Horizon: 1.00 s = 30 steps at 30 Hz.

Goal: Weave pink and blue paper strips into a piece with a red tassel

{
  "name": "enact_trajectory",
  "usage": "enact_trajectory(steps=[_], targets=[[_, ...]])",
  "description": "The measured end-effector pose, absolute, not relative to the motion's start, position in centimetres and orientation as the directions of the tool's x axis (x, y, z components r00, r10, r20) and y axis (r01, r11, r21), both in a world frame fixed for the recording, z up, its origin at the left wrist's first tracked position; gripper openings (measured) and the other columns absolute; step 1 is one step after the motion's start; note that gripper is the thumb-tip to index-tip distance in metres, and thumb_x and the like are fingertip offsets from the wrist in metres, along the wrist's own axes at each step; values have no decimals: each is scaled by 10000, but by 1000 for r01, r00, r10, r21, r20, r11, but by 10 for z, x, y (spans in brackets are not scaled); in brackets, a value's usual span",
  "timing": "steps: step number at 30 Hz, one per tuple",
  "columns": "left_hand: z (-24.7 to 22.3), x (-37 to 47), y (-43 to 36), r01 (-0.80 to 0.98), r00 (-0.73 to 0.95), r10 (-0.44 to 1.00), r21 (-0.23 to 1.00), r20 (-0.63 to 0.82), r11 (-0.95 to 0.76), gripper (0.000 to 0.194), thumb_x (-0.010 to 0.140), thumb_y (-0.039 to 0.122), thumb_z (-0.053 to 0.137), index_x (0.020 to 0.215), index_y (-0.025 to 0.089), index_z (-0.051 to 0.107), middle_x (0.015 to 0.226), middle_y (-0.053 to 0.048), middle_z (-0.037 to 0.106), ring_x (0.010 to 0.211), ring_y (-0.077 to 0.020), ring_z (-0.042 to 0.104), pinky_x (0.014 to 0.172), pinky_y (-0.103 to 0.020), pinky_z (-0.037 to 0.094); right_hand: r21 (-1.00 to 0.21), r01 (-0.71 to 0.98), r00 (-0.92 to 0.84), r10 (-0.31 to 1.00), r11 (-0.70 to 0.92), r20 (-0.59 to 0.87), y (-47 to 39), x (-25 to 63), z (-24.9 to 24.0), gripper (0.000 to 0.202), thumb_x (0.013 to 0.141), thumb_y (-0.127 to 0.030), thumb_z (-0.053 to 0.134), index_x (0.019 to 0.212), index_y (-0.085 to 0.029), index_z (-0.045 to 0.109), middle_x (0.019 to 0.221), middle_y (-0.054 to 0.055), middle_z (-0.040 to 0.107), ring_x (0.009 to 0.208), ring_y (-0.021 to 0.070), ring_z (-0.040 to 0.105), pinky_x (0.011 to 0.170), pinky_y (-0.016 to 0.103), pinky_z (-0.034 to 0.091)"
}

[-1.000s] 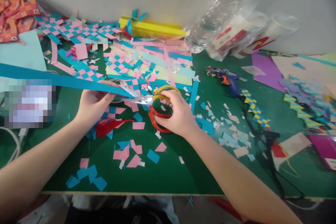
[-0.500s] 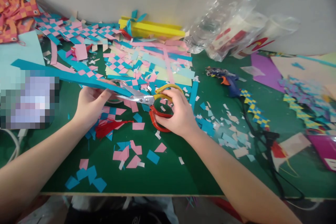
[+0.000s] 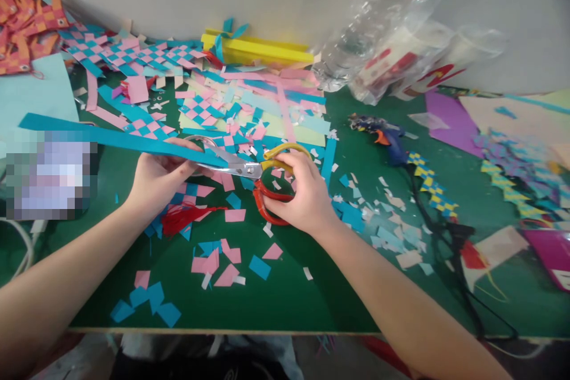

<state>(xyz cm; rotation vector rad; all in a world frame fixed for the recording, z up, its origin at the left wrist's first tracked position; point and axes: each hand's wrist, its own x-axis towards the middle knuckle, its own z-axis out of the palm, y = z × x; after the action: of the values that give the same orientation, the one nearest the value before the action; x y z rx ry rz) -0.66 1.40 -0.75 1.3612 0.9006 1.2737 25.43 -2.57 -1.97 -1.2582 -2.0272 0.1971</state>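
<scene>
Blue paper strip (image 3: 120, 141) above green table (image 3: 294, 303), end btwn open blades of scissors (image 3: 249, 170). Our L hand (image 3: 162, 181) pinches strip w/ thumb & fingers, nr blades. Our R hand (image 3: 305, 193) grips scissors by yellow & red handles. Red tassel (image 3: 180, 219) just below L hand; pink & blue scraps (image 3: 227, 264) nearer us. Glue gun (image 3: 392, 142) lies to R, on table.

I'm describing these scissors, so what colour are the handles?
One handle loop is yellow, the other red; the head view shows it.
</scene>
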Motion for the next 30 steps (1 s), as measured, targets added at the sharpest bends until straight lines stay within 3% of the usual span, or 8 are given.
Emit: enact_trajectory(steps=[7, 14, 22, 30], targets=[[-5, -4, 13, -150, 121, 966, 967, 226, -208, 91, 820, 167, 740, 886, 128, 691, 741, 2, 695, 674, -146, 738, 685, -258, 648, -408, 761, -235, 801, 504, 551, -25, 253, -19, 521, 763, -335, 686, 1215, -251, 440, 1070, 90, 606, 1016, 301, 612, 878, 530, 522], [-2, -3, 12, -179, 211, 942, 957, 262, -226, 37, 840, 136, 716, 855, 132, 683, 797, 1, 692, 707, -109, 729, 699, -195, 628, -417, 750, -247, 802, 513, 543, -25, 254, -19, 515, 770, -327, 678, 1219, -257, 436, 1090, 88, 606, 1023, 296, 613, 864, 511, 528], [-8, -7, 16, -254, 345, 890, 942, 299, -218, 55, 887, 148, 667, 940, 146, 657, 852, 3, 664, 747, -150, 740, 777, -311, 643, -424, 745, -255, 807, 515, 533, -25, 254, -19, 523, 771, -317, 685, 1222, -244, 432, 1089, 92, 599, 1025, 292, 612, 872, 502, 530], [-7, -6, 16, -307, 288, 896, 919, 337, -247, 36, 893, 153, 653, 928, 150, 663, 876, 0, 641, 756, -162, 737, 712, -307, 656, -407, 755, -250, 800, 514, 546, -24, 254, -20, 514, 761, -315, 684, 1208, -239, 444, 1063, 87, 610, 993, 288, 624, 874, 507, 526]])
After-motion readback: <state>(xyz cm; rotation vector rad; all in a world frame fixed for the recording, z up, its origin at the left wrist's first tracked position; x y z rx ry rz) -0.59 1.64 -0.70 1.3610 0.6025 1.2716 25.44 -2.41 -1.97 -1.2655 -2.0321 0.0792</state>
